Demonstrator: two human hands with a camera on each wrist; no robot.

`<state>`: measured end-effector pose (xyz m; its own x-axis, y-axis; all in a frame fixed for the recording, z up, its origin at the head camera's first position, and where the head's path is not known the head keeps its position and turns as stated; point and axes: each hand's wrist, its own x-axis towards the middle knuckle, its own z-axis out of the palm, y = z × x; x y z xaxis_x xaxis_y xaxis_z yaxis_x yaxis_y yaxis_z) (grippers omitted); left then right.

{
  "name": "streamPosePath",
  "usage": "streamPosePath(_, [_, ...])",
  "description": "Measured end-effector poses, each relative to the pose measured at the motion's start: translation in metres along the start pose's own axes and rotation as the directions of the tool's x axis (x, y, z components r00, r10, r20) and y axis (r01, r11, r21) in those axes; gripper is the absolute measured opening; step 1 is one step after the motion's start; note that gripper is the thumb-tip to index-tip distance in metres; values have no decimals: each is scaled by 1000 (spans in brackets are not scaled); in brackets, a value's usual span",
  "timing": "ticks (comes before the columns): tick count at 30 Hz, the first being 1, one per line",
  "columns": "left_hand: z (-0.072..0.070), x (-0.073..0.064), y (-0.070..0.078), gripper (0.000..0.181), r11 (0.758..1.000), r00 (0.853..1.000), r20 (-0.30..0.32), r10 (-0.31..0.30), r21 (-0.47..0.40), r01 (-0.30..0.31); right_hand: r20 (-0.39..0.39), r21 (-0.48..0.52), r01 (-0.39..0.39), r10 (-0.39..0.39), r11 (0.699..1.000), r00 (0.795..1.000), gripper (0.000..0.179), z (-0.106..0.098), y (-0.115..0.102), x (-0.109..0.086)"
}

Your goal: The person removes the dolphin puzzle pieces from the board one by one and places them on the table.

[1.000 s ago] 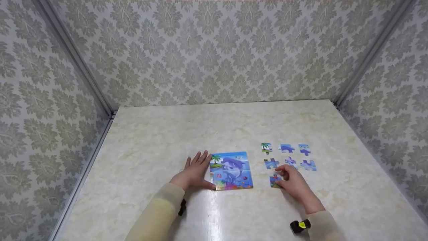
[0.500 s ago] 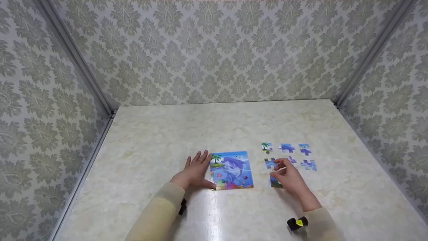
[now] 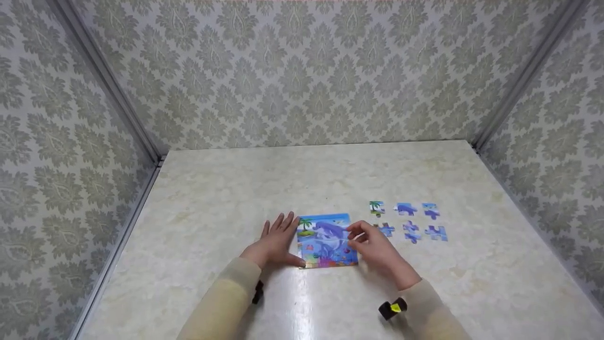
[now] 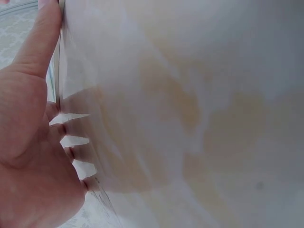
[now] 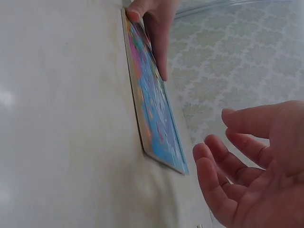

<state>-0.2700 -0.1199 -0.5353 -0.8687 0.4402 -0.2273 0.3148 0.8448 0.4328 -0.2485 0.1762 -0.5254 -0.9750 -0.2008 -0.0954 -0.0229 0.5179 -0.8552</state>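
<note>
A square picture board (image 3: 329, 236) with a leaping dolphin and a palm tree lies flat on the table. My left hand (image 3: 276, 245) rests along its left edge with fingers spread, the thumb at the near left corner. At the board's right edge hovers my right hand (image 3: 377, 246), its fingers loosely bent. In the right wrist view nothing shows between the thumb and fingers of that hand (image 5: 251, 161). Just right of it lie jigsaw pieces, among them a palm-tree piece (image 3: 376, 208) and a purple-and-blue piece (image 3: 412, 232). The near left piece's spot is hidden under the right hand.
A dolphin-back piece (image 3: 406, 209) and two blue pieces at the right end, a far one (image 3: 430, 211) and a nearer one (image 3: 436, 233), lie flat on the marbled table (image 3: 236, 189). Patterned walls (image 3: 302, 71) enclose the table's back and sides.
My right hand has lifted off the near left jigsaw piece and moved left to the board's right edge. The purple-and-blue piece is uncovered now. My left hand and the board have stayed put.
</note>
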Motion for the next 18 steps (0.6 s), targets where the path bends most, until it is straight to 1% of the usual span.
streamPosePath(4, [-1, -1, 1, 124, 1000, 1000, -3, 3, -7, -3, 62, -8, 42, -41, 999, 997, 23, 14, -6, 6])
streamPosePath(7, [-1, -1, 1, 124, 1000, 1000, -11, 2, -5, -2, 92, -22, 70, -68, 997, 993, 20, 22, -10, 10])
streamPosePath(10, [-1, 0, 2, 124, 1000, 1000, -13, 2, -3, -2, 116, -73, 70, -61, 995, 991, 18, 29, -11, 14])
streamPosePath(15, [-1, 0, 2, 124, 1000, 1000, -4, -4, -7, 4, 129, -170, 47, -25, 984, 991, 16, 35, -12, 17])
streamPosePath(18, [-1, 0, 1, 124, 1000, 1000, -5, -10, -6, 10, 138, -200, 50, -23, 978, 990, 19, 37, -13, 18])
